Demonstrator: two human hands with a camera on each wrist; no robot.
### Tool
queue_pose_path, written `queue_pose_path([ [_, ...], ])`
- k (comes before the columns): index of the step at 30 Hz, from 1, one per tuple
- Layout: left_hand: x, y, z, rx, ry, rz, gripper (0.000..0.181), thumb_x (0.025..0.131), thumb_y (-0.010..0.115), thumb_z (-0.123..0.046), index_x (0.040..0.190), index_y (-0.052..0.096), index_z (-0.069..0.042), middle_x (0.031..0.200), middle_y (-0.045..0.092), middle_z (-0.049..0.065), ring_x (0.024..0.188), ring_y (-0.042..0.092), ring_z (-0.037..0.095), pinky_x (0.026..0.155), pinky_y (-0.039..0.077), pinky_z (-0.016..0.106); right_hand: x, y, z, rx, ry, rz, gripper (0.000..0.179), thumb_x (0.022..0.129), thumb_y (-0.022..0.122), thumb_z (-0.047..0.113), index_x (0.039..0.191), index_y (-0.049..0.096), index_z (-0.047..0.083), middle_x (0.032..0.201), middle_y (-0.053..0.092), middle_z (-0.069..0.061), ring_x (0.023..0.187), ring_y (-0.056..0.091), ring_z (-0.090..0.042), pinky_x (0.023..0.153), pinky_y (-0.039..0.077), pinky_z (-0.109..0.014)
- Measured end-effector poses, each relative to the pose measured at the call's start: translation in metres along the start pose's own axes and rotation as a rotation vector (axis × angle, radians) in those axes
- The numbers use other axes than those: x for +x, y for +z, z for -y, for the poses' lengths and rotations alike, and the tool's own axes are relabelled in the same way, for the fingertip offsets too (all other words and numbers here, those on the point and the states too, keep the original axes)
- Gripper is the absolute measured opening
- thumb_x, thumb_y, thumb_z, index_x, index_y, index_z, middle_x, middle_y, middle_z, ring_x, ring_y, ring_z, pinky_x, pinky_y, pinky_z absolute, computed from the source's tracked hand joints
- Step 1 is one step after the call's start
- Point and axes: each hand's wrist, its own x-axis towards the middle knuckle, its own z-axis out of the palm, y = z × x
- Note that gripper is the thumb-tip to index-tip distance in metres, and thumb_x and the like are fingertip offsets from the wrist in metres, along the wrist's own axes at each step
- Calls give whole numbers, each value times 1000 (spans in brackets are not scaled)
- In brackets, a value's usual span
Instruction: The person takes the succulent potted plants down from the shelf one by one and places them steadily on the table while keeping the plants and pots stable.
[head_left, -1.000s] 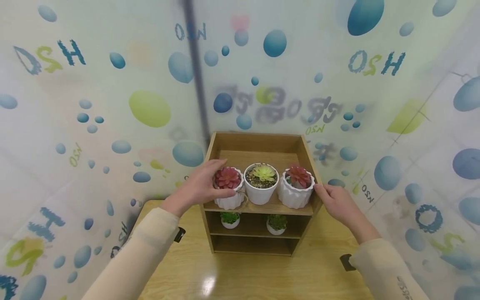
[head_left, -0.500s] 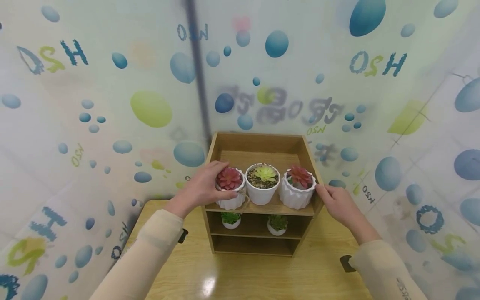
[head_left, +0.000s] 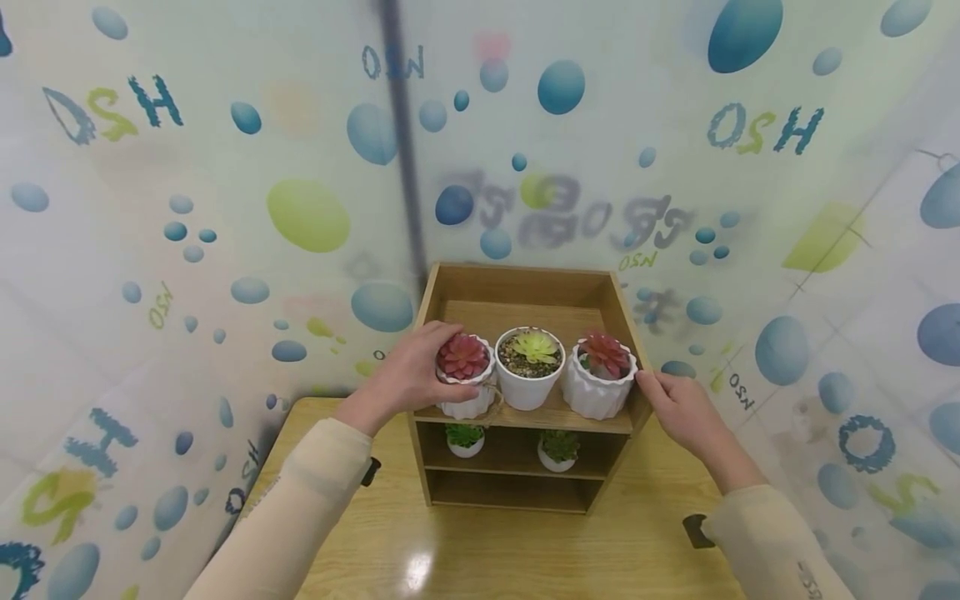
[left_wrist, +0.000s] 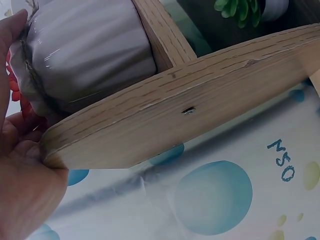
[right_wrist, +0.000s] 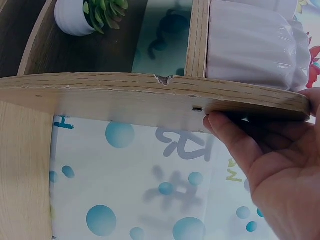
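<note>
A small wooden shelf unit (head_left: pixel 525 289) stands on the table with three white potted succulents in a row on its top tier. My left hand (head_left: pixel 401 377) grips the left one, a fluted pot (left_wrist: pixel 95 47) with a red succulent (head_left: pixel 462 356) and twine around it, thumb in front and fingers at the far side. A smooth pot (head_left: pixel 528 389) with a light green succulent is in the middle. At the right end is another fluted pot (head_left: pixel 598 398) with a red succulent. My right hand (head_left: pixel 688 414) pinches the unit's right side panel (right_wrist: pixel 145 102) at its upper front edge.
Two small white pots with green plants, a left one (head_left: pixel 466 443) and a right one (head_left: pixel 558 455), sit on the middle tier. Below is the bottom tier (head_left: pixel 510 490). The wooden table (head_left: pixel 465 554) extends in front; a patterned curtain (head_left: pixel 307 217) hangs behind and at both sides.
The whole scene shifts slightly right in the head view. Both hands keep their holds, and the pots stay in the same order.
</note>
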Motion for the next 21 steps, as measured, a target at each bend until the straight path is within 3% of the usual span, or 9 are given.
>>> queue_pose_path([
  [21, -1, 2, -4, -8, -32, -29, 81, 73, 93, -37, 140, 59, -5, 121, 64, 9, 106, 63, 24, 93, 56, 43, 0, 1, -1, -24, 8, 6, 45, 112, 44, 30, 72, 45, 10, 64, 34, -1, 61, 37, -19, 56, 33, -31],
])
